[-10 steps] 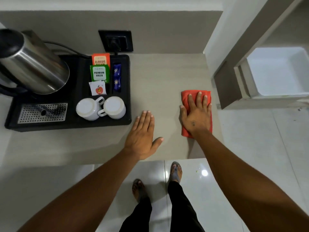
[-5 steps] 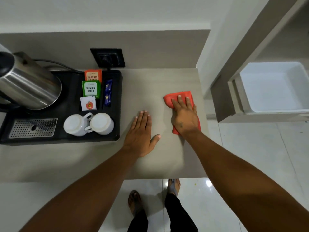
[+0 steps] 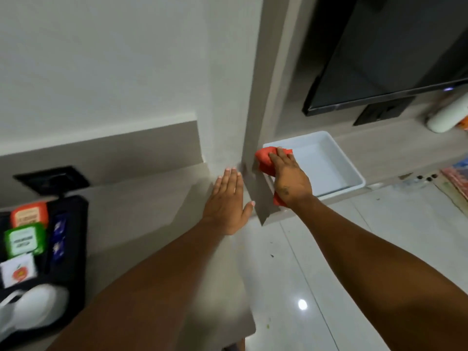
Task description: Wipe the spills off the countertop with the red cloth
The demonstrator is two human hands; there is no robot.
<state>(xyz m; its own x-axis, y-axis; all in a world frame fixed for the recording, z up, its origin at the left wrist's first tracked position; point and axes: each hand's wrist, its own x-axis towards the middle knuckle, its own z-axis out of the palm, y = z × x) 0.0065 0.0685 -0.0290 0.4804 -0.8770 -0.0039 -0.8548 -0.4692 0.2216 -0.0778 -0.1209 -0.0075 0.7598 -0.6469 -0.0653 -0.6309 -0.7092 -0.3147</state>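
The red cloth is bunched up in my right hand, which grips it from above. Cloth and hand are off the beige countertop, past the grey partition panel, at the left rim of a white tray. A corner of the cloth hangs below my wrist. My left hand lies flat, fingers together, on the right end of the countertop near the wall. I cannot make out any spills on the blurred surface.
A black tray at the left holds tea packets and white cups. A black wall socket sits behind it. A dark TV screen and a white bottle are on the right shelf. Glossy floor tiles lie below.
The view swung up and to the right. My right hand bunched the cloth and carried it off the countertop, rightward past the partition to the white tray. My left hand stayed flat on the counter.
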